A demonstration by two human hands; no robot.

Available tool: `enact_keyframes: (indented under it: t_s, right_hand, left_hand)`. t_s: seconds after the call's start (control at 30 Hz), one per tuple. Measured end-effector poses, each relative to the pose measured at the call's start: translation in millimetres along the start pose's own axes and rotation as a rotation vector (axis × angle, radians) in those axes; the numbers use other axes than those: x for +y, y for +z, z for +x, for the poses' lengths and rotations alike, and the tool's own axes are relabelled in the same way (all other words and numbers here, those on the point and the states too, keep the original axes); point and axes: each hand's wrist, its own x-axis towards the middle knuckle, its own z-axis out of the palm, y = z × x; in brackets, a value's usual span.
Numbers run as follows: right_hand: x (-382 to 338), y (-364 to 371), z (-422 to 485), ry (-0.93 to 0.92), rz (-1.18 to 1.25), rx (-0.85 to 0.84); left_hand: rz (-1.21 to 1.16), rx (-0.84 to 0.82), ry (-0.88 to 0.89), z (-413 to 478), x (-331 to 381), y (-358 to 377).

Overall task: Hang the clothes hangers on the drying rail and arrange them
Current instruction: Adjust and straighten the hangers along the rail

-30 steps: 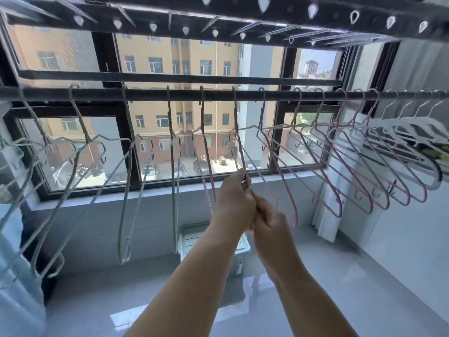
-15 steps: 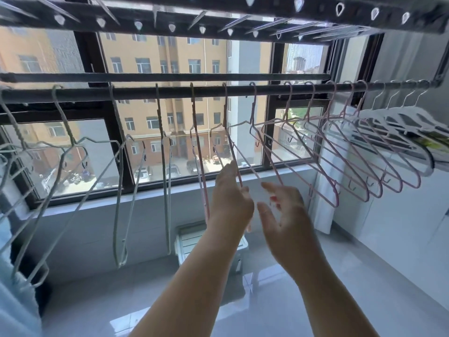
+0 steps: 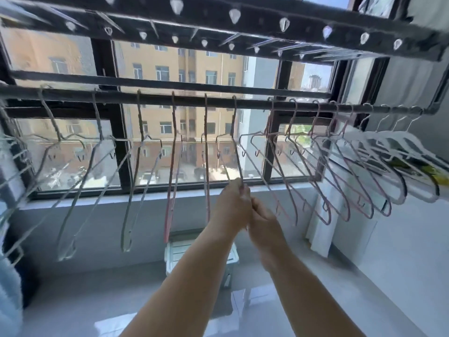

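Left hand (image 3: 233, 205) pinches the thin pink wire hanger (image 3: 235, 152), hooked on the dark metal drying rail (image 3: 255, 102); right hand (image 3: 263, 223) adjoins, grip unclear. Slide hook sideways, matching neighbouring spacing.

Hard daylight pours in through the window (image 3: 184, 76), so the room is bright while the drying rail (image 3: 243, 103) and the overhead rack (image 3: 243, 8) stand dark against it, and the glossy floor (image 3: 73, 300) throws back pale glare. Motion blur softens the whole view, worst on the pale hangers (image 3: 66, 249) at the left edge and plain on the left hand (image 3: 233, 205), the right hand (image 3: 264, 224) and the pink hanger (image 3: 236, 154) above them. The wide lens bows rail and rack toward the edges.
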Motion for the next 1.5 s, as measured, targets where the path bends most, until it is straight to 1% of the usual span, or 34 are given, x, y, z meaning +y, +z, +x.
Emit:
enact_keyframes:
  t_s: [0.03, 0.1, 0.13, 0.2, 0.37, 0.57, 0.63, 0.7, 0.77, 0.8, 0.83, 0.9, 0.93, 0.97, 1.03, 1.1, 1.17, 1.2, 1.37, 1.5]
  right_hand:
    - [2.9, 0.4, 1.7, -0.021, 0.026, 0.010]
    - [7.1, -2.1, 3.9, -0.084, -0.003, 0.047]
    - [8.6, -5.2, 5.1, -0.108, -0.014, 0.062]
    - [9.4, -13.4, 6.4, -0.130, -0.013, 0.064]
    - [13.4, -29.7, 7.4, -0.149, -0.004, 0.028]
    - [18.2, -41.3, 10.2, -0.140, -0.013, -0.034]
    - [16.6, -44.4, 8.9, -0.142, -0.092, -0.093]
    - [13.7, -51.8, 3.9, -0.157, -0.220, -0.163]
    - [7.2, -64.6, -5.1, -0.243, -0.381, -0.207]
    - [3.1, -73.4, -9.1, -0.302, -0.455, -0.172]
    - [-3.1, -82.6, -13.5, -0.393, -0.504, -0.090]
    - [-12.4, -99.4, -15.3, -0.549, -0.510, 0.097]
    - [-13.5, -105.4, -10.2, -0.563, -0.490, 0.151]
    - [-13.7, -111.1, -3.9, -0.527, -0.477, 0.158]
    - [-8.8, -119.0, 12.4, -0.381, -0.465, 0.105]
    - [0.2, -120.9, 26.3, -0.222, -0.409, 0.011]
    - [12.7, -116.3, 35.3, -0.140, -0.273, -0.062]
    - [18.5, -114.0, 38.1, -0.143, -0.232, -0.068]
    - [29.2, -111.7, 36.2, -0.297, -0.252, -0.010]
    - [34.6, -108.5, 37.1, -0.340, -0.256, 0.017]
  left_hand:
    - [0.011, 0.043, 0.024, 1.1, 1.6, 3.8]
    - [0.023, 0.124, 0.049, 2.9, 5.3, 10.4]
    - [-0.006, 0.135, 0.047, 3.2, 7.2, 13.8]
    - [-0.097, 0.134, 0.028, 3.7, 10.9, 21.6]
    - [-0.194, 0.150, -0.002, 3.2, 17.4, 39.1]
    - [-0.190, 0.173, 0.015, 3.2, 18.1, 49.0]
    - [-0.159, 0.178, 0.014, 4.2, 17.1, 48.4]
    - [-0.120, 0.166, 0.009, 4.3, 14.9, 47.9]
    - [-0.081, 0.162, 0.010, 2.0, 13.7, 47.8]
    - [-0.033, 0.188, 0.031, 1.1, 13.2, 48.4]
    - [0.035, 0.234, 0.077, -0.7, 13.9, 49.7]
    - [0.111, 0.334, 0.211, -5.4, 19.7, 55.3]
    - [0.100, 0.348, 0.266, -6.6, 24.0, 59.3]
    - [0.079, 0.329, 0.298, -7.1, 28.7, 64.2]
    - [0.080, 0.228, 0.261, -2.5, 35.6, 76.0]
    - [0.182, 0.118, 0.140, 3.6, 39.7, 86.5]
    - [0.208, 0.051, 0.033, 7.5, 40.0, 93.5]
    - [0.176, 0.042, 0.017, 8.1, 40.1, 96.0]
    - [0.017, 0.092, 0.061, 12.5, 35.4, 102.1]
    - [-0.118, 0.108, 0.037, 15.0, 30.1, 100.8]
